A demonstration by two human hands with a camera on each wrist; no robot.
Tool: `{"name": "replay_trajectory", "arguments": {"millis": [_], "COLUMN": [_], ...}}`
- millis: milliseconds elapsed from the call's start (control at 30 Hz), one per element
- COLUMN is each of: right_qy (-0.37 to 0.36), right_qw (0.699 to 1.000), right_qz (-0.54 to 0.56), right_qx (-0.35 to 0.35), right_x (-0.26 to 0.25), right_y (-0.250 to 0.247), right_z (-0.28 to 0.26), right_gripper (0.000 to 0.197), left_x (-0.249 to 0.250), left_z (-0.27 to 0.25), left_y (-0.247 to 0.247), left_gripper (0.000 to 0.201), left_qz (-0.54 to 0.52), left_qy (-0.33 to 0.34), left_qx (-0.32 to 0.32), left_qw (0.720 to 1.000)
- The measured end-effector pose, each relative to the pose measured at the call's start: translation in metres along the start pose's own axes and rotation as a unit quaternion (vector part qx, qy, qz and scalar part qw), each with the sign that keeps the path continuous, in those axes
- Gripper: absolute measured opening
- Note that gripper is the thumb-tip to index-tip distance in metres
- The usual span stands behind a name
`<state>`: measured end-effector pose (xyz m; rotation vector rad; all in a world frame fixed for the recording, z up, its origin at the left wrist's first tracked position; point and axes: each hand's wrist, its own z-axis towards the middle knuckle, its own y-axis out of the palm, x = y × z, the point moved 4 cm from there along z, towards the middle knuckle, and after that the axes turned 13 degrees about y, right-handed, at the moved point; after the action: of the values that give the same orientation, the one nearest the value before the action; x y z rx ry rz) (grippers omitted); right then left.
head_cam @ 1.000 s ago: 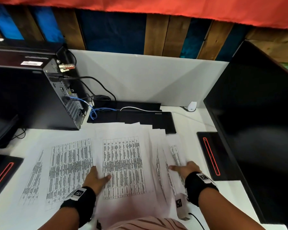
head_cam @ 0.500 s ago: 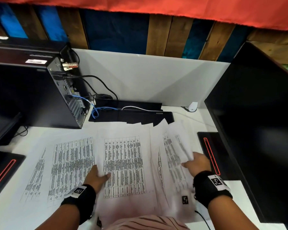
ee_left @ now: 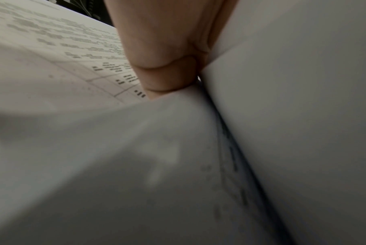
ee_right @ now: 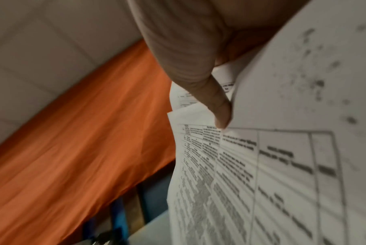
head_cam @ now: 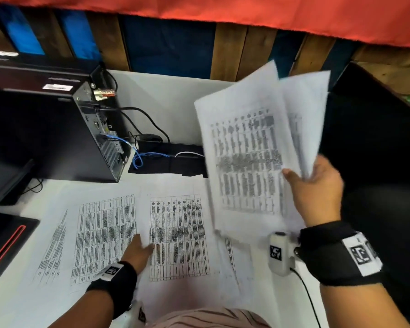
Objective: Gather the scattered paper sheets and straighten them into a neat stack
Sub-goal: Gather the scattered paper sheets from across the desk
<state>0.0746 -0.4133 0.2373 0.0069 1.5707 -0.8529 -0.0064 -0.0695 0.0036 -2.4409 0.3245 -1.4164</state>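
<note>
Since the earlier frames the right hand (head_cam: 317, 190) has risen from the desk (head_cam: 21, 301) and carries a bundle of lifted sheets (head_cam: 249, 157) up into the air, where a second ago they lay flat at the right side of the spread. The thumb lies across the printed face and the other fingers are behind the paper, so the hand pinches the bundle near its lower right corner; the right wrist view shows a fingertip (ee_right: 222, 116) pressed on the table print. The bundle is fanned, not aligned, and its long axis stands nearly upright, tilted a little to the left.

The left hand (head_cam: 137, 252) has not moved: it rests on the flat sheets (head_cam: 178, 235) on the desk. In the left wrist view its fingers (ee_left: 163, 49) seem to go under the edge of one page, but whether they pinch it I cannot tell.

The flat sheets lie to the left of and below the lifted bundle, with their long axis running away from the person. I judge that the left hand is much nearer to them, so the next gather belongs to it, while the right hand brings its bundle down and to the left to join them.
</note>
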Motion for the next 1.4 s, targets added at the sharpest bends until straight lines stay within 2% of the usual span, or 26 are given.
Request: {"name": "replay_trajectory", "arguments": {"millis": [133, 300, 367, 467, 567, 633, 667, 767, 800, 867, 933, 1000, 1033, 1100, 1167, 1233, 1267, 1300, 1400], "right_qy": [0.089, 0.187, 0.185, 0.165, 0.187, 0.197, 0.197, 0.203, 0.204, 0.204, 0.204, 0.188, 0.177, 0.202, 0.255, 0.282, 0.291, 0.301, 0.328], "right_qw": [0.984, 0.931, 0.913, 0.896, 0.908, 0.915, 0.918, 0.934, 0.939, 0.940, 0.935, 0.930, 0.926, 0.910, 0.908, 0.912, 0.910, 0.903, 0.882], "right_qz": [-0.089, -0.146, -0.178, -0.208, -0.180, -0.169, -0.164, -0.139, -0.132, -0.136, -0.147, -0.189, -0.234, -0.318, -0.297, -0.230, -0.193, -0.162, -0.093], "right_qx": [-0.127, -0.276, -0.315, -0.357, -0.329, -0.308, -0.302, -0.259, -0.245, -0.236, -0.248, -0.255, -0.237, -0.174, -0.151, -0.192, -0.226, -0.259, -0.325], "right_x": [0.051, 0.138, 0.155, 0.160, 0.162, 0.163, 0.163, 0.159, 0.159, 0.161, 0.165, 0.165, 0.165, 0.166, 0.174, 0.183, 0.186, 0.187, 0.189], "right_y": [0.070, 0.149, 0.166, 0.176, 0.172, 0.167, 0.165, 0.156, 0.154, 0.153, 0.158, 0.165, 0.165, 0.156, 0.146, 0.146, 0.149, 0.152, 0.159], "right_z": [-0.016, -0.051, -0.061, -0.069, -0.067, -0.066, -0.066, -0.062, -0.060, -0.057, -0.057, -0.059, -0.058, -0.051, -0.043, -0.036, -0.034, -0.034, -0.036], "right_gripper": [0.027, 0.025, 0.033, 0.038, 0.037, 0.038, 0.039, 0.043, 0.044, 0.046, 0.044, 0.033, 0.033, 0.063, 0.100, 0.126, 0.130, 0.126, 0.092], "left_x": [0.003, 0.014, 0.014, 0.008, 0.016, 0.022, 0.025, 0.029, 0.025, 0.022, 0.018, 0.018, 0.017, 0.013, 0.010, 0.011, 0.012, 0.014, 0.016], "left_z": [-0.004, -0.006, -0.005, -0.001, -0.004, -0.002, -0.002, -0.001, 0.004, 0.010, 0.016, 0.017, 0.017, 0.020, 0.023, 0.023, 0.023, 0.022, 0.020], "left_y": [-0.003, -0.001, 0.000, 0.005, 0.012, 0.015, 0.015, 0.012, 0.012, 0.009, 0.011, 0.014, 0.017, 0.021, 0.022, 0.019, 0.018, 0.019, 0.028], "left_gripper": [0.064, 0.076, 0.082, 0.099, 0.071, 0.066, 0.072, 0.110, 0.112, 0.093, 0.073, 0.069, 0.069, 0.069, 0.064, 0.057, 0.056, 0.057, 0.062], "left_qz": [-0.018, -0.051, -0.041, -0.047, -0.130, -0.187, -0.200, -0.192, -0.188, -0.142, -0.043, 0.055, 0.081, 0.092, 0.110, 0.199, 0.259, 0.300, 0.331], "left_qy": [-0.005, -0.015, -0.009, -0.013, -0.048, -0.043, -0.038, -0.030, -0.031, -0.023, 0.000, 0.005, 0.008, 0.021, 0.040, 0.049, 0.053, 0.056, 0.065], "left_qx": [0.001, 0.001, 0.007, -0.021, -0.033, -0.041, -0.047, -0.037, -0.032, -0.020, -0.022, -0.040, -0.051, -0.057, -0.030, 0.021, 0.035, 0.039, 0.014], "left_qw": [1.000, 0.999, 0.999, 0.999, 0.990, 0.981, 0.978, 0.980, 0.981, 0.989, 0.999, 0.998, 0.995, 0.994, 0.993, 0.979, 0.964, 0.952, 0.941]}}
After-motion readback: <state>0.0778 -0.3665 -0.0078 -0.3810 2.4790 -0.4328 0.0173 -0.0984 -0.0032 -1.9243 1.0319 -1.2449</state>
